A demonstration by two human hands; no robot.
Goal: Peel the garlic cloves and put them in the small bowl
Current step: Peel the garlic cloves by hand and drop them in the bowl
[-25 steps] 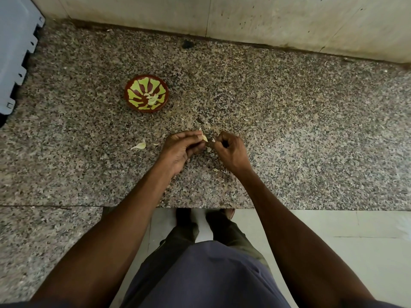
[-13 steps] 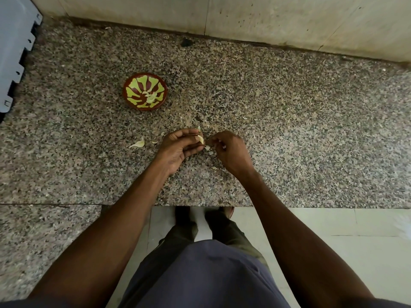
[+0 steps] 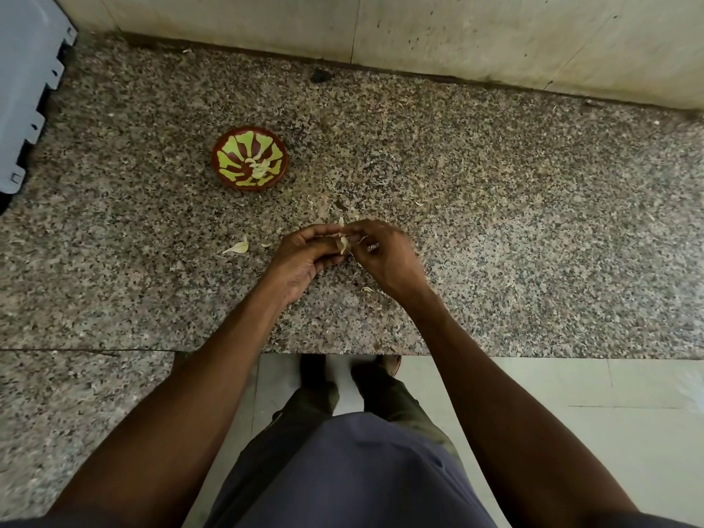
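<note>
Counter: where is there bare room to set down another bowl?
Bare granite lies right of the hands, left hand and right hand, and behind the bowl toward the wall. Peel scraps crowd the hands' surroundings.

We see that the right hand [image 3: 384, 257] has moved closer to the left hand [image 3: 304, 257], and now their fingertips meet over the garlic clove [image 3: 344, 244]. Before, a small gap was between them. The clove now stands more upright.
</note>
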